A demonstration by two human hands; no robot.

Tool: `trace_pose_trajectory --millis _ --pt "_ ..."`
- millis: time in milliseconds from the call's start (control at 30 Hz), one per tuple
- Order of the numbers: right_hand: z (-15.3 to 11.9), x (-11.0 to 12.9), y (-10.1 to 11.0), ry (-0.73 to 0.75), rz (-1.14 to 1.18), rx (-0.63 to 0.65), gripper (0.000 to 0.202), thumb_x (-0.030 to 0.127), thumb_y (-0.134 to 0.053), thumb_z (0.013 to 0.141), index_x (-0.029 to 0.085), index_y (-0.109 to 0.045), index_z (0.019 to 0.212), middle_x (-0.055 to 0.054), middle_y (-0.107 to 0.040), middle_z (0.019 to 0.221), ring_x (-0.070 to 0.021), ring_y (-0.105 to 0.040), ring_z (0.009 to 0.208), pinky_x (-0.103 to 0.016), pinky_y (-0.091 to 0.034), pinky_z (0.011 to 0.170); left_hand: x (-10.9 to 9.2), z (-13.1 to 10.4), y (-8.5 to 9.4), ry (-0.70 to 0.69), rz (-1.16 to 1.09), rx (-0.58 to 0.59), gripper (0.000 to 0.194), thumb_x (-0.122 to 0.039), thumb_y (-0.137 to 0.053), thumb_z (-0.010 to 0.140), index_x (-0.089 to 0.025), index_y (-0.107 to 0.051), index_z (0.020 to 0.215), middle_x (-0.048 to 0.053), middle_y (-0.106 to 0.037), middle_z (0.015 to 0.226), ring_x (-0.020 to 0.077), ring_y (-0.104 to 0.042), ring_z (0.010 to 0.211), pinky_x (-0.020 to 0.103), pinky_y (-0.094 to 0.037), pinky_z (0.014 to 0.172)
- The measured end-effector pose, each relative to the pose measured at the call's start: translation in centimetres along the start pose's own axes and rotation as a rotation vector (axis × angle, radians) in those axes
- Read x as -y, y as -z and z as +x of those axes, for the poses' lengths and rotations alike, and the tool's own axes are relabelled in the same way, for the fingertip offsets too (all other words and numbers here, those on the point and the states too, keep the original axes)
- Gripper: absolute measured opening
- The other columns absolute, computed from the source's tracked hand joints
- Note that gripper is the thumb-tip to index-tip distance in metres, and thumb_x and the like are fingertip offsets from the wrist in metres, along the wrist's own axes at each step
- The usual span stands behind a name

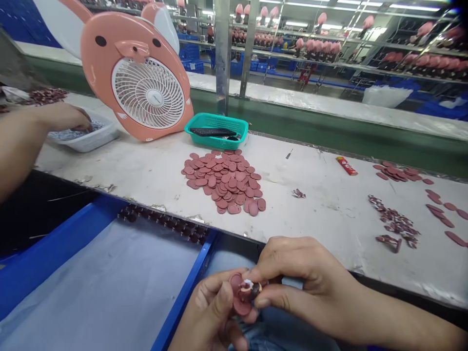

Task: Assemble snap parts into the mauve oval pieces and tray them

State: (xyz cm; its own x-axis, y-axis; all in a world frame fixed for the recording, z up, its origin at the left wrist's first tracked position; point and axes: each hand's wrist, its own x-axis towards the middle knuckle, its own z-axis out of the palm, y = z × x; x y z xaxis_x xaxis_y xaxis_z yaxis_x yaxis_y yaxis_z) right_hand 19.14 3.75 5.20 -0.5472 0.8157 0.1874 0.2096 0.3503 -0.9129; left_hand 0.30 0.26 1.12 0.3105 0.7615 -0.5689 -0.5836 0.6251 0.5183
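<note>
My left hand and my right hand meet low in front of the table edge. The left thumb and fingers pinch a dark red oval piece. The right fingertips press a small brown and white part against it. A heap of the same dark red oval pieces lies on the white table just beyond my hands.
A pink animal-shaped fan stands at the back left, a green basket beside it. Another person's hand reaches into a white tray. Small dark parts and more ovals lie right. A blue bin sits below left.
</note>
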Motion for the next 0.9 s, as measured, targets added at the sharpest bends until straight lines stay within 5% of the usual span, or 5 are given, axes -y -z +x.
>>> trace_pose_trajectory --millis 900 --pt "0.63 0.68 0.81 0.021 -0.114 0.134 0.012 0.018 -0.067 0.094 0.020 -0.076 0.101 -0.005 -0.075 0.085 -0.0144 -0.068 0.077 -0.023 -0.053 0.072 -0.16 -0.33 -0.41 0.037 0.001 -0.068 0.044 -0.046 -0.095 0.050 -0.015 -0.082 0.080 -0.001 -0.069 0.056 0.0116 -0.068 0.054 0.013 -0.049 0.038"
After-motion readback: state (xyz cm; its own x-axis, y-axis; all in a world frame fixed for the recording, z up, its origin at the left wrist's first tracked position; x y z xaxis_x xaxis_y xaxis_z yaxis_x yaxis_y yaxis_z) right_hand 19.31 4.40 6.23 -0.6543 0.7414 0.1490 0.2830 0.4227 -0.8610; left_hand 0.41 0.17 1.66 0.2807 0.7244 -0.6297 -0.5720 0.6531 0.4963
